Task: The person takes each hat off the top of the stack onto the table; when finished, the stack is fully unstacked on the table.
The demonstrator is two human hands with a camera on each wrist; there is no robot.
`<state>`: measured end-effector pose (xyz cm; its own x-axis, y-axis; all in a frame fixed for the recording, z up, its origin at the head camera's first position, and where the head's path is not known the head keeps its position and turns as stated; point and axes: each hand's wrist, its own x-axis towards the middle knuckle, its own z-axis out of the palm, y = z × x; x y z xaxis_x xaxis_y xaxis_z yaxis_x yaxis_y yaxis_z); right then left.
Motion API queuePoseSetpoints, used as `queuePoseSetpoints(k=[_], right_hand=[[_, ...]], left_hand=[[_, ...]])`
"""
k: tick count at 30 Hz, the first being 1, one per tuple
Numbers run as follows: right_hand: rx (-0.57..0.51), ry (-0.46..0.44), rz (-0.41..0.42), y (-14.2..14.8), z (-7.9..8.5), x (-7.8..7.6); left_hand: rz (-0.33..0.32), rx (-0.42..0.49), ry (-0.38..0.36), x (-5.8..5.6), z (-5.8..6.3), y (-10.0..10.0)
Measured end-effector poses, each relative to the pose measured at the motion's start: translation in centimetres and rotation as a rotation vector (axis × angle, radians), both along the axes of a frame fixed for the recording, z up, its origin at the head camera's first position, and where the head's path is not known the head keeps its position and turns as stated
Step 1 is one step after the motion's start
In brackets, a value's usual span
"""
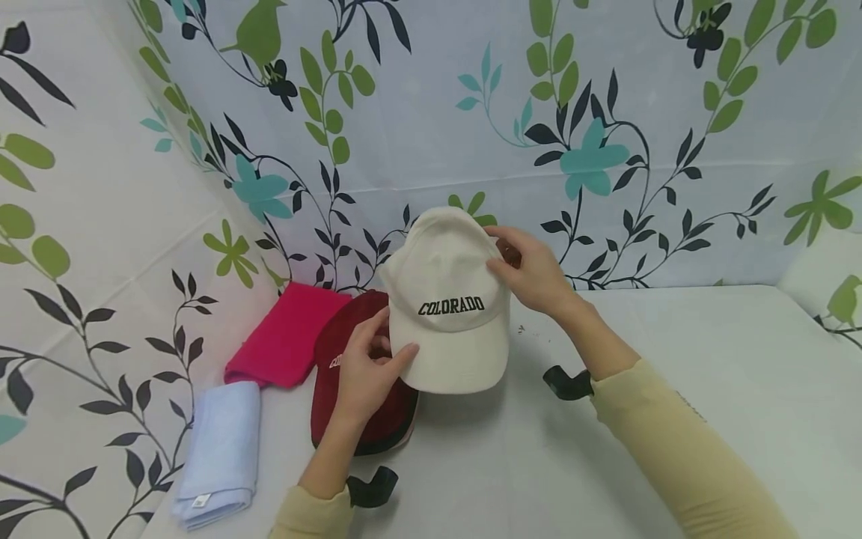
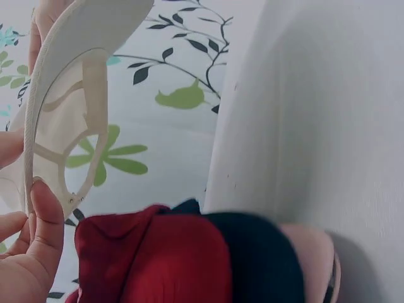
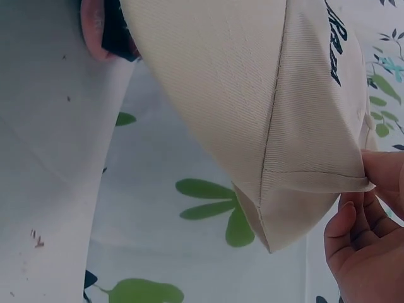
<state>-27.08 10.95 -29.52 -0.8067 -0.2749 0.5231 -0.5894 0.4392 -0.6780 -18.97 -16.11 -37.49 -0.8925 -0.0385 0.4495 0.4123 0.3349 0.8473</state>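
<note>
Head view: a cream cap (image 1: 441,262) lettered COLORADO is held up above a white counter (image 1: 714,329), brim downward and front toward the wearer. The left hand (image 1: 367,363) pinches the brim's edge between thumb and fingers; the right hand (image 1: 530,269) pinches the crown's far-right edge. Just beside and partly behind the brim sits a dark red cap (image 1: 387,423); the left wrist view shows dark blue and pink layers against it, apparently more caps stacked together. A folded pink-red cloth (image 1: 289,337) and a folded light-blue cloth (image 1: 222,449) lie to the left. The likeliest trouble is a slip, since each hold takes only a thin edge. Pulling unevenly could fold the soft crown, and lowering the cap leftward might let the brim or left hand knock the stack askew.
</note>
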Motion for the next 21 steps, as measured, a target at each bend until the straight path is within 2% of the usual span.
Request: queuePoseSetpoints(k=[7,13,15,20,21], right_hand=[[0.0,-0.042,-0.031,1.4,-0.6,-0.3],[0.002,-0.04,-0.048,2.5,-1.2,-0.4],[0.001,-0.041,-0.049,2.9,-1.6,-0.6],[0.019,-0.069,-0.081,3.8,-2.4,-0.8],[0.024,-0.077,-0.092,4.0,-2.5,-0.8]], left_hand=[[-0.05,0.031,-0.025,-0.3,-0.4,1.3],[-0.056,0.024,-0.033,-0.6,-0.7,2.5],[-0.056,0.021,-0.039,-0.4,-0.4,3.1],[-0.05,0.016,-0.058,-0.7,-1.2,4.3],[-0.046,0.011,-0.062,-1.0,-1.8,4.4]])
